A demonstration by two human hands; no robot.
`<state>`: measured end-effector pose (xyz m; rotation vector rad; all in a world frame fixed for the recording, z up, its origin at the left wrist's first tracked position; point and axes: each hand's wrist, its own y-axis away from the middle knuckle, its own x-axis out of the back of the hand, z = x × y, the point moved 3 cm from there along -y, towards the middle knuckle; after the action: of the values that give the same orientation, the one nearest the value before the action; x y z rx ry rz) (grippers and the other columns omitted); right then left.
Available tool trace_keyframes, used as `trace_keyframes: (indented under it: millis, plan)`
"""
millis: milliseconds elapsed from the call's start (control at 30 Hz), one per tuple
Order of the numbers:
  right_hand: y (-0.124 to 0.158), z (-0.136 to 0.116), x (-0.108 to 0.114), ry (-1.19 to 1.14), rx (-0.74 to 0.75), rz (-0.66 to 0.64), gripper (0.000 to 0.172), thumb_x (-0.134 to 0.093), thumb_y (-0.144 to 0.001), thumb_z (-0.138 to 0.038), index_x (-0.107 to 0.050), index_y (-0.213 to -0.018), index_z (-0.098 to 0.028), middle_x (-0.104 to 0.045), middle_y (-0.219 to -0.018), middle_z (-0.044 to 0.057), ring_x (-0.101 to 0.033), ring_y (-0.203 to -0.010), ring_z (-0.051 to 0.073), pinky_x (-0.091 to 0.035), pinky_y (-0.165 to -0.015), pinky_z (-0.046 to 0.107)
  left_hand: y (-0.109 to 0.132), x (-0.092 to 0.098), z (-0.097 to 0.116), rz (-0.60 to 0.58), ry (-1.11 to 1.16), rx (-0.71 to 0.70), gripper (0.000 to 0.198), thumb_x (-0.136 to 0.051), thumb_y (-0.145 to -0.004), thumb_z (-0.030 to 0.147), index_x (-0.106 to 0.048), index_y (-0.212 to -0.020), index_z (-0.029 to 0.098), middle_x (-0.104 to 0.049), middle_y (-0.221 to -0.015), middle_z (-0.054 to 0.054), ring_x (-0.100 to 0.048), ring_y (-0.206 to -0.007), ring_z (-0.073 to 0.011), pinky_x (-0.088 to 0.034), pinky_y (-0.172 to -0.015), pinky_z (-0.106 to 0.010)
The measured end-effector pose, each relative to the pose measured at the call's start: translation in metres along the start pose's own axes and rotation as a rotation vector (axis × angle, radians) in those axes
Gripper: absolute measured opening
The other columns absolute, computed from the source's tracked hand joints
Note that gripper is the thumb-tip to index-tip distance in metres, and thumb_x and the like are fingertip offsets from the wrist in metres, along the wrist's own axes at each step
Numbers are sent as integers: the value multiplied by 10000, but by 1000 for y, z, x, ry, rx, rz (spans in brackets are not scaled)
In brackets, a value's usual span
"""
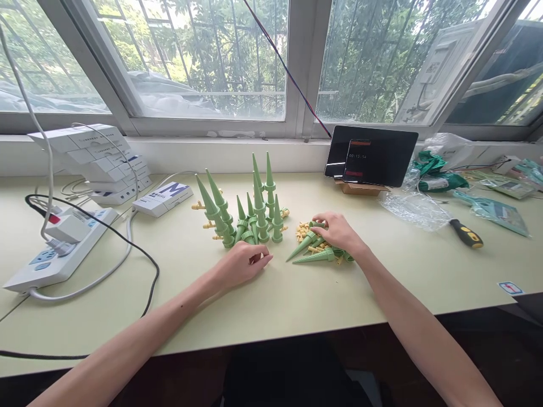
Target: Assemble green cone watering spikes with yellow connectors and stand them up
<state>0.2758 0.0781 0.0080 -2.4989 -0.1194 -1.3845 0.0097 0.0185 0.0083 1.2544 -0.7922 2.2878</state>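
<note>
My left hand (245, 262) rests on the table with its fingers curled in, and nothing shows in them. Right behind it stands a group of green plant watering spikes (258, 212), points up, several with yellow valves (208, 225) sticking out at the side. My right hand (338, 230) reaches over a loose pile, its thumb and fingers closed around a green watering spike (317, 225). The pile holds more green spikes (314, 257) lying flat and small yellow valves (302, 230). My palm and forearm hide part of it.
At the left are a white power strip (63, 254) with cables, stacked white boxes (114, 164) and a single box (163, 198). A tablet and phone with a timer (373, 158) lean at the back. Rightward lie clear plastic wrap (416, 209) and a screwdriver (466, 234).
</note>
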Motion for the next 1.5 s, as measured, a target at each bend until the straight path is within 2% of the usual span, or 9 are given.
trace_keyframes:
  millis: [233,633,800,967,1233,1367,1500]
  plan:
    - [-2,4,-7,25,2,-8,300,-644,-864,-304,-693,-1126,-170,-690,-1046,112,-632,-904,209,-466,-842,317,0,0,-1,-6,16,4,259,-507,-942,291,-650,-766,165,-485,-488,50,-397,-441,-78,-316,-513,-225]
    - [-3,-2,-13,61,45,-9,253,-560,-925,-284,-669,-1125,-173,-633,-981,114,-559,-1005,239,-418,-869,334,-1,0,-1,29,47,-16,278,-503,-940,294,-631,-727,168,-481,-480,50,-386,-431,-78,-314,-505,-231]
    - [-4,-3,-7,-3,62,107,201,-533,-936,-267,-664,-1053,-168,-610,-959,97,-557,-922,212,-424,-833,318,-1,1,0,31,38,-15,280,-504,-941,295,-630,-726,165,-482,-480,50,-381,-431,-77,-310,-501,-227]
    - [-3,-7,1,-114,93,266,220,-509,-946,-279,-641,-1076,-161,-608,-954,91,-555,-830,201,-440,-787,322,-1,1,1,26,39,-4,264,-509,-937,285,-631,-735,167,-493,-483,49,-391,-436,-77,-315,-507,-225]
    - [13,-35,17,-323,159,521,302,-420,-996,-423,-572,-1071,-173,-634,-974,88,-564,-805,182,-469,-751,312,-1,2,2,61,39,-25,301,-492,-944,298,-622,-707,164,-473,-472,49,-369,-433,-77,-316,-497,-223]
    - [24,-53,10,-392,213,501,299,-421,-993,-443,-552,-1074,-186,-640,-910,70,-590,-781,172,-487,-742,298,-1,3,3,84,34,-37,313,-502,-945,300,-621,-691,158,-429,-464,57,-332,-437,-69,-304,-490,-213]
    - [33,-71,-6,-523,307,400,268,-503,-961,-427,-543,-1074,-188,-615,-799,26,-592,-698,143,-509,-702,274,-1,4,2,129,37,-34,267,-530,-937,307,-649,-751,157,-447,-482,56,-332,-444,-66,-307,-484,-202]
